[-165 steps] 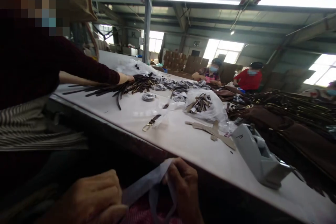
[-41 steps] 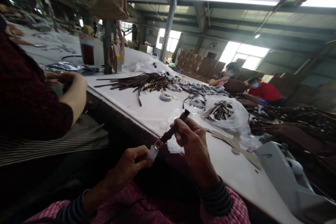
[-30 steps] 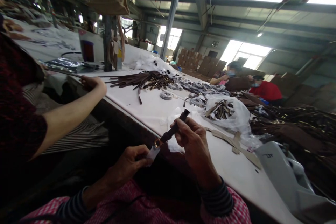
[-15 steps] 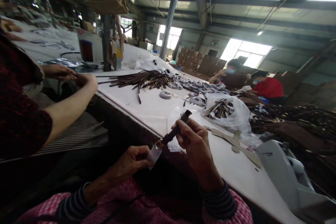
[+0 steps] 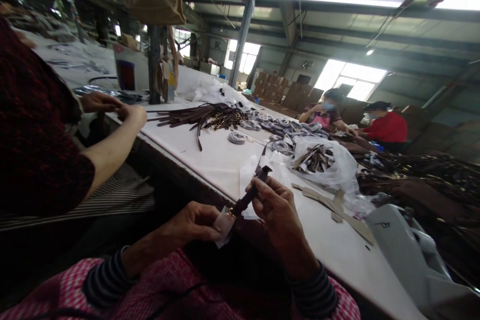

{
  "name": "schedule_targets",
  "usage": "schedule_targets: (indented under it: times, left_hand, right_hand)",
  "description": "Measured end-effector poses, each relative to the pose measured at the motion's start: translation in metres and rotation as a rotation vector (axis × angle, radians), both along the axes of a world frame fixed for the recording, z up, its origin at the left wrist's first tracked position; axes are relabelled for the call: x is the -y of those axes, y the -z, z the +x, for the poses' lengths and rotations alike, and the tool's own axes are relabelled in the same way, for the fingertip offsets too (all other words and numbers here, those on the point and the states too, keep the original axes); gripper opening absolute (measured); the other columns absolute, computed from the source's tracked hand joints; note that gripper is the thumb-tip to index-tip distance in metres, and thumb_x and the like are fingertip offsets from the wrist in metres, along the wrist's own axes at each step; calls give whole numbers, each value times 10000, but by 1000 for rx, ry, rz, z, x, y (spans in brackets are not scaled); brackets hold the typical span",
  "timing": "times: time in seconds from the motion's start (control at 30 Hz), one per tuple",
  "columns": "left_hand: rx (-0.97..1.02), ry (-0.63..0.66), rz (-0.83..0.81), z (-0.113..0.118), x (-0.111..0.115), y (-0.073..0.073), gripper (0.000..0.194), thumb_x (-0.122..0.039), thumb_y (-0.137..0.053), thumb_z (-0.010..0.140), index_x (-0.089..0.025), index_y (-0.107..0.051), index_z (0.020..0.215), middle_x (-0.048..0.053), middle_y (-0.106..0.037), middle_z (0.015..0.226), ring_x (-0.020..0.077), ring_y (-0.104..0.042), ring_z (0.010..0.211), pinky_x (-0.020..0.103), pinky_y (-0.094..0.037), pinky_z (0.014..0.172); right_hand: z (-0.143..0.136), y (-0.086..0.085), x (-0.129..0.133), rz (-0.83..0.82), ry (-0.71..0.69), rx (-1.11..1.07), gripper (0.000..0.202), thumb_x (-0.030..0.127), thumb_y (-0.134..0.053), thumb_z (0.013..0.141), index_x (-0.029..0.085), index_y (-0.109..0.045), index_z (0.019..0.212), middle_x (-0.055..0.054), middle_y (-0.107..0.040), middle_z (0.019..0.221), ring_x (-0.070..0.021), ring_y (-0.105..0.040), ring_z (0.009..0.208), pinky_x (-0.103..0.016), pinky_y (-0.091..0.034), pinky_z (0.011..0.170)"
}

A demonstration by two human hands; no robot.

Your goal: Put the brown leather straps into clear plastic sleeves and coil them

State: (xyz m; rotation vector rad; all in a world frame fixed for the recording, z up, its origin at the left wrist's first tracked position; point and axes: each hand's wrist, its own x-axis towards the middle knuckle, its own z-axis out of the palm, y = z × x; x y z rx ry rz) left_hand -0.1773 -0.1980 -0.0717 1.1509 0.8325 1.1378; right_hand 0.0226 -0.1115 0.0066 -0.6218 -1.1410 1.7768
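Note:
Between the fingers of my right hand (image 5: 275,205) is a short dark brown strap (image 5: 245,198), tilted, with its free end pointing up and away. A gold-coloured metal buckle or ring (image 5: 231,213) shows at its lower end. My left hand (image 5: 200,222) pinches a small piece of translucent white wrapping (image 5: 224,227), which lies against the metal and partly hides it. Both hands are in front of the table edge, close together. Beyond them, thin white sheets (image 5: 247,175) lie on the table.
Brown straps (image 5: 187,114) with metal ends lie on the white table (image 5: 180,147). Grey coils (image 5: 237,137) and a plastic bag of strips (image 5: 339,172) are farther right. A grey machine (image 5: 401,255) stands at right. A co-worker's arm (image 5: 112,160) is at left; two people sit across.
My left hand has moved slightly right and brought the white wrapping over the metal, which showed more before. The co-worker at left has leaned in, hands shifting right.

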Motion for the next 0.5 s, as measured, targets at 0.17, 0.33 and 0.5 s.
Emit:
schedule_targets:
  times: [0.17,0.33,0.5]
  left_hand:
    - [15,-51,-76,-3,4,-2,325,-418,-756,907,-139,-817,1064,104,-811,995,225,-708,891,303,-517,839]
    - [-22,-147,-49,4,2,-1,262,-400,-785,886,-139,-808,876,59,-787,803,167,-665,728,249,-487,706]
    - [9,-233,-18,9,-1,-4,221,-365,-819,837,-149,-798,795,36,-763,752,164,-647,727,257,-485,733]
  right_hand:
    - [2,3,0,17,47,13,207,310,-857,811,157,-726,860,-23,-697,774,-40,-400,502,-162,-265,417]
    - [-1,6,3,-16,61,12,252,344,-870,790,159,-709,844,-22,-688,754,-39,-389,488,-162,-235,404]
    - [-3,6,5,-31,75,6,267,357,-875,777,162,-704,841,-19,-686,759,-38,-386,480,-169,-247,408]
